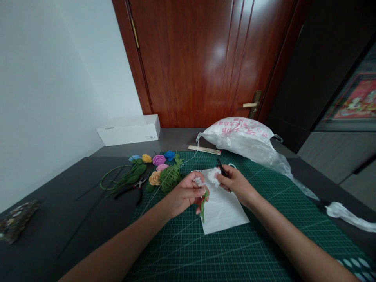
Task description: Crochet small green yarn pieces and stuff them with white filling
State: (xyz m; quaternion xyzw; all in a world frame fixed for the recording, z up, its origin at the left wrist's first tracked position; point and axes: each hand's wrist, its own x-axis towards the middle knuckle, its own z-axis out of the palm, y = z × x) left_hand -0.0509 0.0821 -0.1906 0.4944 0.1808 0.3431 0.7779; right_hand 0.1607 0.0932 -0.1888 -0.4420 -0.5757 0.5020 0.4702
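Observation:
Both of my hands are raised over a white sheet of paper, close together. My left hand pinches a narrow green crocheted piece that hangs down from the fingers. A small whitish tuft shows at the top of that same hand; how it joins the green piece is hidden. In my right hand is a fluffy clump of white stuffing, held between thumb and fingers. A black pen-like tool also sticks up from that grip; its tip is hidden.
Left of my hands lie a ball of green yarn, several crocheted flowers and black-handled pliers. A green cutting mat spreads underneath. Behind stand a white box, a flat ruler-like strip and a large plastic bag.

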